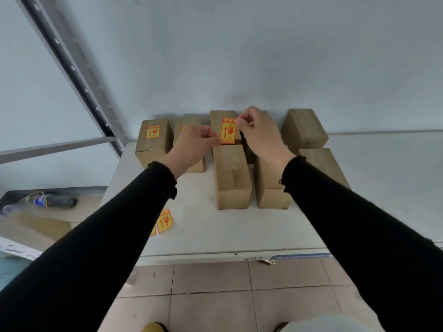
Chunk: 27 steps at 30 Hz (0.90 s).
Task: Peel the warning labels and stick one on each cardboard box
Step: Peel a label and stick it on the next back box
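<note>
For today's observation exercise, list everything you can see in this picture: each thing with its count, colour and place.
boxes: seven visible, brown, two rows on the table.
held label: one, orange-yellow, pinched between both hands above the back row.
stuck labels: two, orange-yellow, on the two back-left boxes, one mostly hidden.
loose labels: at least two, orange-yellow, table's left front.
table: one, white, against the wall.
bottle: one, lying on the lower left surface.
left hand: black sleeve, holding the label.
right hand: black sleeve, holding the label.
</note>
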Tool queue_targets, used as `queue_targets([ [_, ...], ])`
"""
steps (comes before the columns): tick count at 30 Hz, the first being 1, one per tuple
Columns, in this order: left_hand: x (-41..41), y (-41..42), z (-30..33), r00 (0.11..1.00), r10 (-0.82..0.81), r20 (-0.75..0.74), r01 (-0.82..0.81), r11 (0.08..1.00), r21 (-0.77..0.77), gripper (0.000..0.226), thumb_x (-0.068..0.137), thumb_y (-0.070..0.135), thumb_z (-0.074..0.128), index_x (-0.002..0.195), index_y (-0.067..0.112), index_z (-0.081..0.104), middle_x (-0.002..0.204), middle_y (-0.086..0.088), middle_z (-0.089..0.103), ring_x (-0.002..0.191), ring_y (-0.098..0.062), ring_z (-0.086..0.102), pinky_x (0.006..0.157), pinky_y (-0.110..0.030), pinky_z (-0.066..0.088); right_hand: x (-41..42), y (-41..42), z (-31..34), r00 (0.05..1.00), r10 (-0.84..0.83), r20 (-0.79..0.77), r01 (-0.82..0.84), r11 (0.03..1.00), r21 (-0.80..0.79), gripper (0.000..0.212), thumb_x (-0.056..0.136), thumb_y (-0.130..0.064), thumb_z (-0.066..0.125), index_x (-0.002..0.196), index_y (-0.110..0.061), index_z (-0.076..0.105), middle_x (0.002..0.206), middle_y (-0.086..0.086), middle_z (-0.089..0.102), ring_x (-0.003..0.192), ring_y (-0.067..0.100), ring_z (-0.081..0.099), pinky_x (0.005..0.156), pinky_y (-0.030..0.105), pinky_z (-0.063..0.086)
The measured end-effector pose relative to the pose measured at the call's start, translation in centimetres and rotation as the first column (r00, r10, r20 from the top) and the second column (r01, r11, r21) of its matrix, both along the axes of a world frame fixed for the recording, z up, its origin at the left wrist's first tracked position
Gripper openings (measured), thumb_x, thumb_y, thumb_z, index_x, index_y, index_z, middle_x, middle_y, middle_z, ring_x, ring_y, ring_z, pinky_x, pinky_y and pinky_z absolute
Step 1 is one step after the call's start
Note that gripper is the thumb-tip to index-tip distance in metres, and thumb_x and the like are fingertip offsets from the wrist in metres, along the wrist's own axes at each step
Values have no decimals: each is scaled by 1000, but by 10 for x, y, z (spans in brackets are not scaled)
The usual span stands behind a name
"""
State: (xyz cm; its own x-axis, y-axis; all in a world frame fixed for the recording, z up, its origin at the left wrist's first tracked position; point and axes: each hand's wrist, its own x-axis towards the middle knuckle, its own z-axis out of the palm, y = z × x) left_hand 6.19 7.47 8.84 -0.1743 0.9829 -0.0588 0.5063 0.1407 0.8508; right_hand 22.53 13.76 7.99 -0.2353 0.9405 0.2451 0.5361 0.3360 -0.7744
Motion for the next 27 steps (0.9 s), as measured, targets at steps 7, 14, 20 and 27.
queue_targets([
  [7,3,92,2,996,88,-4,-88,990,-112,16,93,20,64,100,6,69,83,-7,61,72,-17,55,72,-30,54,-14,92,4,995,-40,90,37,999,36,8,99,-22,57,100,-16,63,89,-8,60,82,7,57,75,24,49],
  [14,5,129,-2,974,215,70,-181,928,-325,6,94,7,62,99,4,62,64,-5,54,46,-11,50,48,-17,49,-29,132,-16,967,1,255,3,1000,-15,8,97,-21,56,91,-23,59,90,-8,59,87,13,58,80,30,51],
  [20,2,137,-16,980,182,79,-145,927,-346,11,95,7,61,85,3,63,65,-7,64,63,-18,65,86,-32,60,-32,137,-35,946,1,324,7,1000,-22,7,99,-25,58,99,-20,62,97,-5,62,89,15,59,70,25,42],
  [27,0,139,-20,985,175,9,-161,921,-356,19,97,10,58,79,6,61,70,-6,65,76,-18,68,92,-32,57,-34,139,-45,950,3,314,0,1000,-9,10,99,-28,59,96,-20,64,97,-5,62,90,13,58,70,24,39],
])
